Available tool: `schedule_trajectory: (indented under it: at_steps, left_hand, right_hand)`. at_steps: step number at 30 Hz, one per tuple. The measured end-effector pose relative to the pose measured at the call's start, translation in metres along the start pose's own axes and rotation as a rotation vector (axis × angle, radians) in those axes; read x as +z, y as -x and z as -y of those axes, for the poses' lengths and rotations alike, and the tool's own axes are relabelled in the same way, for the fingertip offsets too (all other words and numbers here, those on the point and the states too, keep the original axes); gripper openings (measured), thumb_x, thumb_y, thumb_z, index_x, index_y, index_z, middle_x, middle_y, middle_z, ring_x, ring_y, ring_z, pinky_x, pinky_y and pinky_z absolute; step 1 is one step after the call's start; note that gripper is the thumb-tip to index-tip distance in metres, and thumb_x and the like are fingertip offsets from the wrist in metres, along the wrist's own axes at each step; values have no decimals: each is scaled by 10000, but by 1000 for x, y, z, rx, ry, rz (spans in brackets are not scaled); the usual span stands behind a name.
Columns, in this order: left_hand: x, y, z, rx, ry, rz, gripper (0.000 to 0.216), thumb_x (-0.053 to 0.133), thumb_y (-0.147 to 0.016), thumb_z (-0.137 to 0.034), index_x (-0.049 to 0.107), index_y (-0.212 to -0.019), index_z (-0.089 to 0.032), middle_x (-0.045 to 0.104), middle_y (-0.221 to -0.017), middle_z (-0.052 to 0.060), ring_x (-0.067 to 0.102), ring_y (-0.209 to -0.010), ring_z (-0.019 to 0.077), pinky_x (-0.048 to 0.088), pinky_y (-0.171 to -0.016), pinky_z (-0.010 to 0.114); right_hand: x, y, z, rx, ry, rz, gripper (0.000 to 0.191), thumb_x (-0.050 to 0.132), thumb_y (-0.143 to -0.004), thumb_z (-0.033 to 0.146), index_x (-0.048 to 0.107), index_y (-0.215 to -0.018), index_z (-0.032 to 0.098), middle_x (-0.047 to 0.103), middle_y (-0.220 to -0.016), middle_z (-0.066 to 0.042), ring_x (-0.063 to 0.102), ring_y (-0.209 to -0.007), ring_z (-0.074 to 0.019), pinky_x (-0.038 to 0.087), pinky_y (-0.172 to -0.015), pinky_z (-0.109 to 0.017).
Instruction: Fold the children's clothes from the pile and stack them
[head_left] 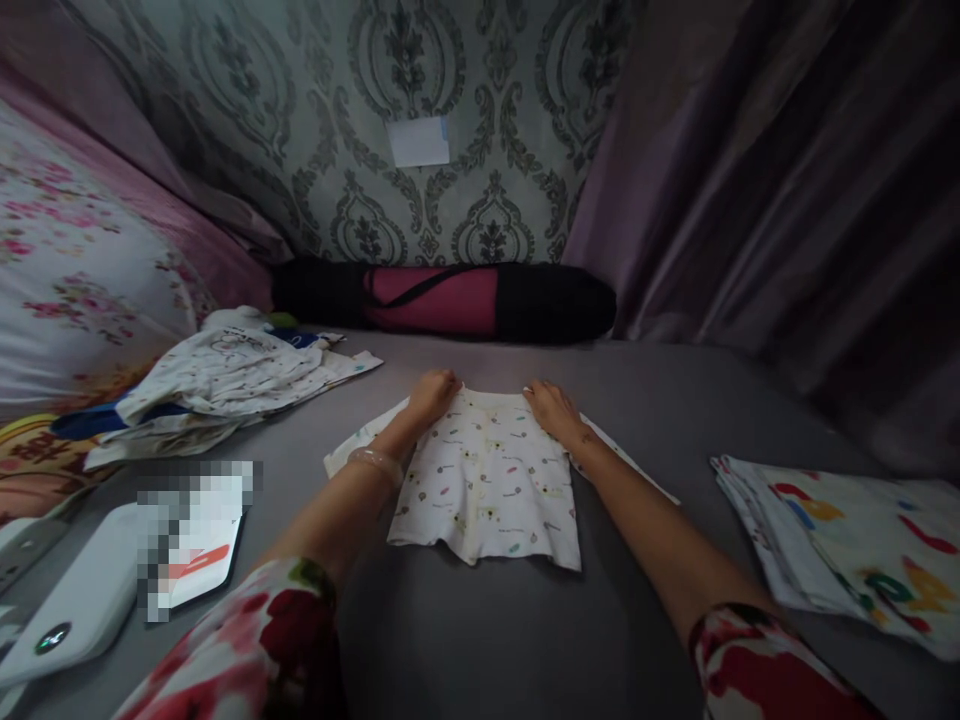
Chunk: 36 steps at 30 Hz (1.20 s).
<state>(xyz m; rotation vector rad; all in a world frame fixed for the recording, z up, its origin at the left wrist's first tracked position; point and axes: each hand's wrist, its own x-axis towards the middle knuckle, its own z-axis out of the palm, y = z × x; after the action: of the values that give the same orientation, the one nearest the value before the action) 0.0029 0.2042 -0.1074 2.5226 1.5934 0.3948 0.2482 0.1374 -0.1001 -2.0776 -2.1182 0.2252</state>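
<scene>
A small white baby shirt (484, 480) with a scattered little print lies spread out on the grey bed surface, its neckline away from me and its sleeves out to both sides. My left hand (435, 396) grips it at the left shoulder beside the neckline, fingers closed on the cloth. At the opposite shoulder, my right hand (553, 408) has its fingers curled on the fabric. The shirt's lower hem is slightly wavy and points toward me. Both forearms partly cover the sleeves.
Left of the shirt is a loose pile of clothes (240, 370). Nearer me are a phone (206, 540) and a white power bank (82, 590). A folded printed cloth (855, 540) lies at right. A black and pink bag (442, 300) lies along the patterned wall, between curtains (750, 170).
</scene>
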Motion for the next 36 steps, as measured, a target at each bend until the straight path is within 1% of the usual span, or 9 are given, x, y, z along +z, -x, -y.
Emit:
schedule_trajectory:
  at_steps: [5, 8, 10, 14, 18, 22, 27, 33, 36]
  left_hand:
    - [-3, 5, 0, 156, -200, -95, 358, 305, -981, -348, 580, -974, -121, 603, -1006, 161, 517, -998, 265, 363, -915, 370]
    - [1, 4, 4, 145, -211, -46, 375, 279, -987, -353, 570, -986, -116, 603, -1012, 171, 517, -995, 273, 360, -908, 381]
    - [3, 4, 6, 103, -212, -1, 378, 289, -984, -369, 561, -1015, -109, 607, -1022, 175, 529, -988, 277, 370, -884, 380]
    - [-6, 4, -6, 58, -280, -42, 384, 390, -947, -377, 520, -1151, -77, 588, -1113, 198, 530, -1037, 308, 379, -867, 401]
    - [-9, 3, -45, 199, -167, -60, 324, 399, -933, -266, 527, -1189, -116, 616, -1120, 158, 556, -1038, 278, 406, -875, 389]
    - [15, -1, -93, 479, 103, 15, 251, 422, -906, -192, 595, -1085, -161, 657, -1074, 109, 598, -1010, 221, 442, -905, 342]
    - [59, -2, -135, 579, 303, -26, 277, 404, -889, -141, 578, -1104, -152, 639, -1137, 123, 580, -1090, 215, 453, -961, 355]
    - [88, 5, -142, 545, 451, -185, 290, 376, -915, -193, 551, -1134, -122, 623, -1130, 159, 567, -1101, 224, 448, -991, 398]
    - [90, 5, -141, 546, 468, -192, 295, 371, -928, -222, 555, -1141, -135, 626, -1141, 152, 564, -1114, 222, 446, -999, 406]
  right_hand:
    - [3, 1, -2, -79, 85, -14, 374, 234, -1007, 358, 523, -1162, 178, 591, -1165, -153, 557, -1077, -255, 393, -855, -329]
    - [1, -5, -4, -86, 22, -21, 340, 298, -997, 360, 550, -1136, 180, 600, -1178, -140, 560, -1077, -238, 395, -867, -308]
    - [-4, -8, -10, -69, -118, 2, 329, 331, -989, 362, 567, -1128, 181, 621, -1165, -117, 574, -1051, -205, 400, -861, -273]
    - [-24, 3, -45, 32, -391, 47, 432, 263, -992, 397, 617, -990, 148, 677, -996, -98, 615, -891, -170, 442, -752, -248]
    - [-40, 51, -96, 255, -399, 96, 391, 335, -959, 400, 619, -864, 148, 672, -806, -72, 607, -673, -136, 444, -616, -231]
    - [-48, 109, -129, 329, -204, 127, 278, 521, -863, 387, 616, -713, 172, 640, -699, -37, 578, -610, -126, 417, -560, -215]
    - [-46, 144, -128, 360, -161, 130, 241, 619, -782, 413, 634, -699, 187, 640, -670, -19, 580, -604, -131, 396, -534, -217]
    - [-41, 142, -124, 393, -278, 99, 203, 653, -724, 338, 600, -604, 183, 594, -560, 6, 531, -540, -116, 349, -503, -215]
    - [-37, 138, -129, 472, -430, -63, 196, 646, -700, 351, 606, -618, 178, 580, -552, 16, 532, -552, -122, 340, -493, -210]
